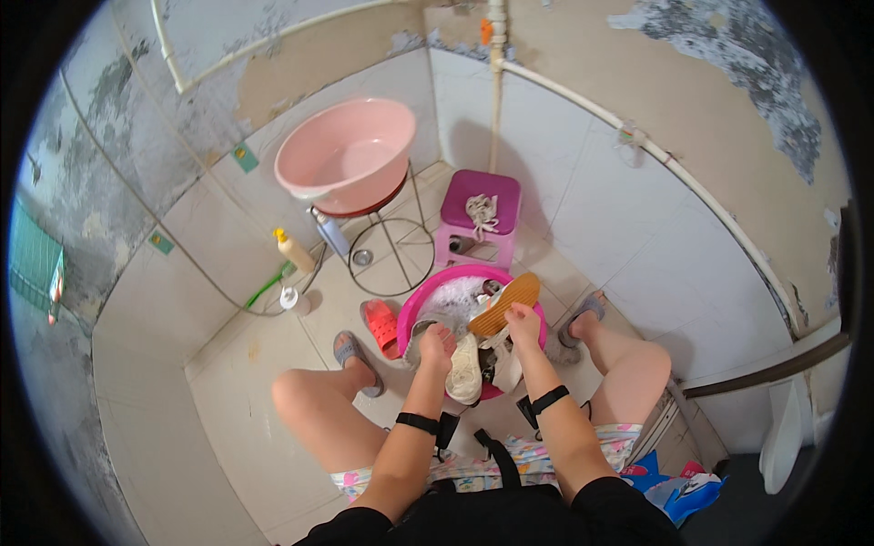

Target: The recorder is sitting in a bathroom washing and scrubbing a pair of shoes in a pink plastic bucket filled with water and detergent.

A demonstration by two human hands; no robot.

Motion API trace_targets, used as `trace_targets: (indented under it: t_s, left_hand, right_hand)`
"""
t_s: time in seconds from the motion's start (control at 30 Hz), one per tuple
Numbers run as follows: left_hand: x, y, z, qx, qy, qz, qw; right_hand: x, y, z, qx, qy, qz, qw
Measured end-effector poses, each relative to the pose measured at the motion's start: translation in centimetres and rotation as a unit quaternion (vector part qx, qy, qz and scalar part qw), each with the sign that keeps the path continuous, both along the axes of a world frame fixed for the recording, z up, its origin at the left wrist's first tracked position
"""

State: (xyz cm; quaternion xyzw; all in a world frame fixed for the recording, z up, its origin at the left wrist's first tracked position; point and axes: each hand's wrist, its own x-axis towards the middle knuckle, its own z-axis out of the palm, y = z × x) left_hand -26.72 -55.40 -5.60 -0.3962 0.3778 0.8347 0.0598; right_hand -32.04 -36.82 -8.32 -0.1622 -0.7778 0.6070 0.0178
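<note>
My right hand (522,323) is closed on a shoe (506,305), its tan ridged sole turned up and tilted over the bright pink basin (407,344). My left hand (439,344) is closed at the basin's near left side, against a grey, curved thing (417,333) that looks like footwear; the fingers partly hide it. White suds (455,293) fill the far part of the basin. An off-white shoe (464,371) leans at its near rim between my hands, with another pale shoe (507,368) beside it under my right wrist.
A red clog (381,328) lies left of the basin. Behind stands a purple stool (482,187) with a crumpled pale cloth (482,213). A large pink washbowl (346,150) rests on a wire stand (391,259). Bottles (293,250) and a white container (294,300) stand at left.
</note>
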Motion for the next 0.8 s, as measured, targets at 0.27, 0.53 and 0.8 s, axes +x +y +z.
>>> trace_targets:
  t_s: [0.27,0.53,0.8]
  left_hand:
    - [-10.5,10.2,10.3,0.125,0.056,-0.113,0.984]
    - [-22.1,20.4,15.6,0.155,0.016,-0.185,0.970]
    - [-29.5,25.1,15.7,0.188,0.011,-0.151,0.970]
  right_hand:
    - [-11.3,10.4,16.2,0.034,0.235,-0.159,0.958]
    - [-21.2,15.2,29.6,0.118,0.342,-0.152,0.920]
    - [-26.3,17.7,29.3,0.225,0.328,-0.122,0.909]
